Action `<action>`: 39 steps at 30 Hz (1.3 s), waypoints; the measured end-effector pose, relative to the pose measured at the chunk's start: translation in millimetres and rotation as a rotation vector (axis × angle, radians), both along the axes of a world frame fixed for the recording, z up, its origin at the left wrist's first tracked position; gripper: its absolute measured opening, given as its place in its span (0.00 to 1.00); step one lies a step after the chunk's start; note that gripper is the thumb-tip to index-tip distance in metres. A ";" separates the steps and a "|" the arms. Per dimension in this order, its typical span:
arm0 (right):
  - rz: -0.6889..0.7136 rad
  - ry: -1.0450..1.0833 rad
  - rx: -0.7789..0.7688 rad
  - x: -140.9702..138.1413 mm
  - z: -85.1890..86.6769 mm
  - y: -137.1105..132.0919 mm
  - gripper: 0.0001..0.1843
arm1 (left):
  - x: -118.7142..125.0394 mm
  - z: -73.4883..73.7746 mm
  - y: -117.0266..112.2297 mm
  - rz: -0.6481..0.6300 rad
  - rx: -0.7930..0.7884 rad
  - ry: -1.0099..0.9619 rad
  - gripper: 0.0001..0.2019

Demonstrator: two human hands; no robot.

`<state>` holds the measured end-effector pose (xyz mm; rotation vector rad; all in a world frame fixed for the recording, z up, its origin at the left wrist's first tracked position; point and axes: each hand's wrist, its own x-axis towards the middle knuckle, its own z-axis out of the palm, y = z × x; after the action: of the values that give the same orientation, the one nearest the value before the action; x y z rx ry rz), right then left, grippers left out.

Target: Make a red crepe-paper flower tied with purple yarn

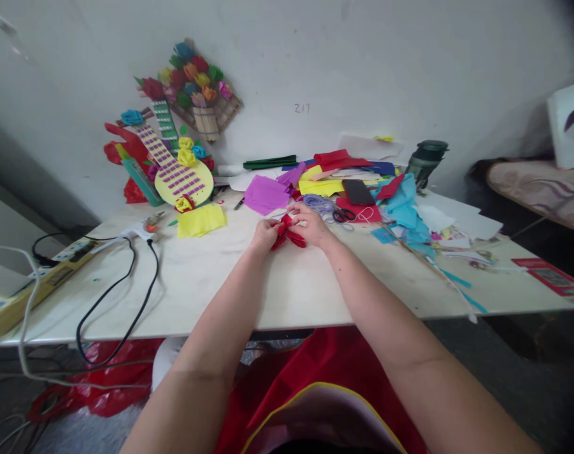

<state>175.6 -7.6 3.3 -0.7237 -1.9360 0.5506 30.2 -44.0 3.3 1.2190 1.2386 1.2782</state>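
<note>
Over the middle of the white table, a small piece of folded red crepe paper [294,238] sits between my two hands. My left hand [265,234] pinches its left side, fingers closed. My right hand [311,224] grips the upper right part, with its fingers bent over the paper. Folds fan out below the fingers, and part of the paper is hidden by them. Just beyond my hands lie purple paper sheets [267,195], a bundle of light purple cord [315,203] and black scissors [344,215].
A hot glue gun [142,230] with a black cable lies left, near a power strip [41,287]. Yellow paper [202,221] and paper-flower crafts [185,180] stand behind it. A phone [357,192], blue crepe paper [407,208] and a dark bottle [426,162] occupy the right back.
</note>
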 end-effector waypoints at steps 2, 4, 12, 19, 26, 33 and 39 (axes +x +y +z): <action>0.059 -0.008 0.020 2.6 3.5 -1.4 0.04 | 0.9 1.6 -2.3 -0.029 -0.003 -0.062 0.11; 0.108 -0.030 0.032 4.9 6.2 -2.8 0.03 | 1.1 2.7 -3.4 -0.047 -0.011 -0.090 0.11; 0.012 -0.112 0.071 4.1 5.1 -4.3 0.06 | -0.8 -0.7 0.0 -0.051 -0.050 -0.002 0.11; -0.023 -0.127 0.090 3.1 2.9 -1.0 0.02 | -2.4 -5.6 4.3 -0.054 -0.074 0.058 0.10; -0.019 -0.126 0.109 2.0 4.5 -2.8 0.05 | -2.4 -3.5 2.0 -0.067 -0.075 0.058 0.09; -0.011 -0.152 0.096 3.4 6.4 -6.1 0.05 | -3.4 -2.0 0.5 -0.095 -0.069 0.109 0.10; -0.003 -0.198 0.101 4.9 4.1 -2.8 0.05 | -2.3 0.9 -3.6 -0.129 -0.064 0.183 0.09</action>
<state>180.5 -10.4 7.5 -0.7397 -2.1290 0.3877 28.0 -47.6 4.3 1.3701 1.2982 1.0443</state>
